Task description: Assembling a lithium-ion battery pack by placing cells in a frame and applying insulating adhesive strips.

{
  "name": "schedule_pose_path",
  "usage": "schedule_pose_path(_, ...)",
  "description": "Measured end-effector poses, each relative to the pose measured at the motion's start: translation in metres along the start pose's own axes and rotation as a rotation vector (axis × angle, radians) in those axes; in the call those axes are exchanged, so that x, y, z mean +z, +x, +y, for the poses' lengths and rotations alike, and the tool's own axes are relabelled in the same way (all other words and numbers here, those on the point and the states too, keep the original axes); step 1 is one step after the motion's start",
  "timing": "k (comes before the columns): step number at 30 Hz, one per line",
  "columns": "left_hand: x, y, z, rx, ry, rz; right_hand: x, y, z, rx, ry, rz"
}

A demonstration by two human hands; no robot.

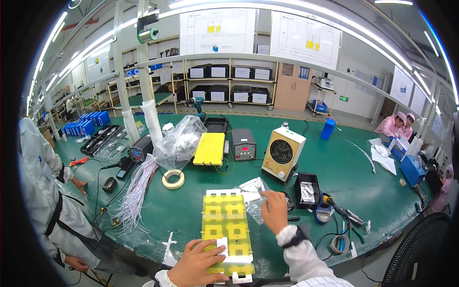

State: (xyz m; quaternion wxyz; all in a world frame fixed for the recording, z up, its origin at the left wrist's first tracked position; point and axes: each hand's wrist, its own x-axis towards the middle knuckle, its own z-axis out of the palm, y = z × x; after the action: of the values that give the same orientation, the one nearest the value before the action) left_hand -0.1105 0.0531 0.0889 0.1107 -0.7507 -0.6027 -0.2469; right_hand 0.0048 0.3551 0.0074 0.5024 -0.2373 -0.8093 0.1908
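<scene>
A yellow panel [224,229] with square cut-outs and white edge strips lies at the table's near edge, in front of me. My left hand [198,264] rests on its near left part with the fingers spread. A white strip [222,246] lies under those fingertips. My right hand [275,213] is above the table just right of the panel, its fingers drawn together in a pinch. Whatever is between those fingertips is too small to make out. Beneath and beside it lies a clear plastic bag [257,210] with white strips [252,186] at its far end.
A fan unit [283,153], a box of white pieces [307,190] and a soldering iron [340,210] stand to the right. Beyond the panel are a tape roll [173,179], white wires [136,196] and a yellow block [209,149]. A co-worker [45,182] stands at left.
</scene>
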Motion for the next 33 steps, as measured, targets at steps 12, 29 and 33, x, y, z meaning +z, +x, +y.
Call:
schedule_pose_path(12,0.010,-0.008,-0.003,-0.223,-0.183,-0.164,0.003,-0.001,-0.026,-0.120,-0.069,-0.162)
schedule_pose_path(29,0.012,-0.023,0.023,-0.310,-0.094,-0.013,-0.033,-0.017,-0.130,-0.076,0.131,-0.821)
schedule_pose_path(33,0.010,-0.039,0.060,-0.688,-0.808,0.239,-0.092,-0.044,-0.168,0.089,0.552,-0.773)
